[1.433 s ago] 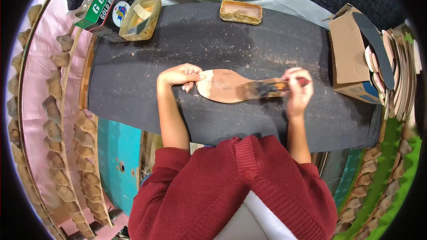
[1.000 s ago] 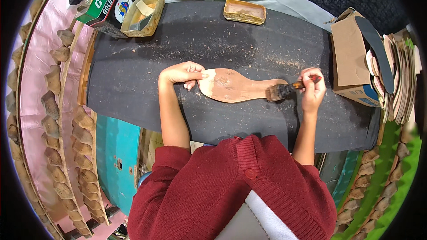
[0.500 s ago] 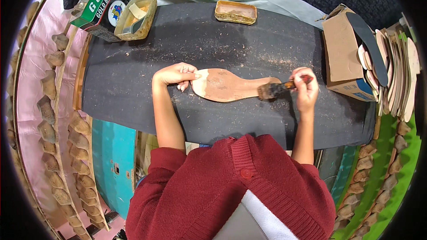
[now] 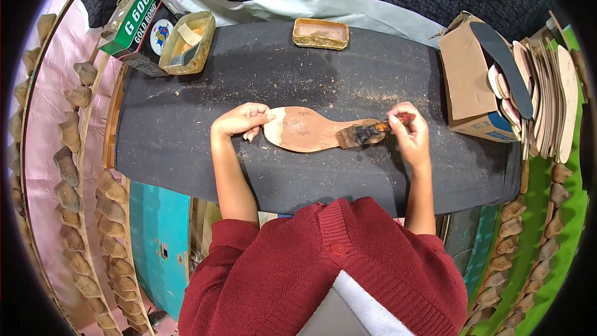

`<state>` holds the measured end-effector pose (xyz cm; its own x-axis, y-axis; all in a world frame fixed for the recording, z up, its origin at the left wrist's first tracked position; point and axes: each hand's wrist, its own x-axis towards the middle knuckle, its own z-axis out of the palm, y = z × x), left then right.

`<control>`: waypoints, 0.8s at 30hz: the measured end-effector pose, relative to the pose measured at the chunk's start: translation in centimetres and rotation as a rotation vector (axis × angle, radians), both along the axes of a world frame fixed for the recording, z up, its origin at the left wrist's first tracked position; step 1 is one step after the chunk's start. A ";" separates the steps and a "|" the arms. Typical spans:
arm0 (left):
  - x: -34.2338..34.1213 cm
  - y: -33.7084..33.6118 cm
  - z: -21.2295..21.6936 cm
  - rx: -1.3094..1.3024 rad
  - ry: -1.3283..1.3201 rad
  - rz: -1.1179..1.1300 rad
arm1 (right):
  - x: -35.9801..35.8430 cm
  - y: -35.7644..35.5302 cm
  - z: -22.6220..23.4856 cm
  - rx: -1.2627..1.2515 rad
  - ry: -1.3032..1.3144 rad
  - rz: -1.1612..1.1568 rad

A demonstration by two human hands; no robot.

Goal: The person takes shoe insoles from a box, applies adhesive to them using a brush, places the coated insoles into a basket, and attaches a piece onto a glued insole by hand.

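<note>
A tan insole (image 4: 305,129) lies across the middle of the dark cloth-covered table (image 4: 249,78), its wide end to the left and its narrow end to the right. The tip of the wide end is paler than the rest, which looks wetted or coated. My left hand (image 4: 244,120) pinches that pale tip between thumb and fingers. In my right hand (image 4: 409,134) is a brush (image 4: 360,135), gripped by its red and orange handle. Its dark, crusted bristles rest on the narrow part of the insole and hide some of it.
A green and black can (image 4: 140,34) and a shallow tub (image 4: 189,43) with scraps stand at the far left. A crusted rectangular tray (image 4: 320,34) sits at the back. At right, a cardboard box (image 4: 465,74) adjoins a stack of insoles (image 4: 547,99). Shavings litter the cloth.
My right hand has drawn the brush leftward along the insole, from near its narrow end. My left hand still holds the wide end. The whole view has tilted slightly.
</note>
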<state>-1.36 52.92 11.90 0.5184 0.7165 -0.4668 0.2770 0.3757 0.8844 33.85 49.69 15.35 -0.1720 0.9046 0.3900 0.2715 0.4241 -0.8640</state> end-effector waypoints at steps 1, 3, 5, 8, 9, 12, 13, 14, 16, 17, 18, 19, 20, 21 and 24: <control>0.0 -0.1 0.0 0.026 0.007 0.008 | 0.5 -0.2 0.1 -0.130 0.080 -0.022; 0.1 -0.1 0.2 0.057 0.010 0.013 | 2.5 0.0 -0.2 -0.167 0.097 -0.106; 0.3 0.0 0.4 0.094 0.004 0.031 | 4.0 0.2 0.2 -0.212 0.143 -0.150; 0.4 0.1 0.4 0.142 -0.011 0.098 | 5.1 0.9 0.7 -0.213 0.178 -0.177; 0.2 0.2 0.0 0.149 -0.011 0.099 | 5.1 1.5 0.9 -0.200 0.185 -0.174; -0.3 0.7 -1.1 0.247 -0.025 0.275 | 4.0 4.4 1.6 -0.139 0.310 -0.162; 0.0 0.9 -1.0 0.256 -0.023 0.329 | 3.4 5.6 1.9 -0.098 0.351 -0.156; -0.1 1.0 -1.0 0.266 -0.019 0.387 | 2.5 6.9 2.1 -0.057 0.394 -0.146; -0.5 1.1 -1.4 0.266 0.006 0.399 | 0.4 9.7 2.5 0.011 0.445 -0.156; -0.2 1.1 -1.3 0.282 -0.005 0.409 | -0.4 11.0 2.6 0.062 0.448 -0.174; 0.1 1.1 -1.1 0.298 -0.015 0.420 | -1.2 12.2 2.6 0.113 0.450 -0.191; -0.2 1.0 -1.2 0.310 -0.015 0.421 | -2.2 13.4 2.5 0.159 0.425 -0.162; -0.1 1.0 -1.3 0.320 -0.017 0.423 | -2.4 14.6 2.1 0.174 0.419 -0.123; 0.0 1.1 -1.3 0.320 -0.013 0.423 | -2.7 15.8 1.5 0.204 0.399 -0.112; 0.2 1.1 -1.0 0.329 -0.034 0.452 | -3.9 17.5 0.6 0.235 0.293 -0.064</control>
<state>-1.14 53.99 10.92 0.1371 0.9761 -0.1689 0.1218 0.1526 0.9808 29.98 67.24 15.97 0.0314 0.7897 0.6127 0.0594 0.6104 -0.7899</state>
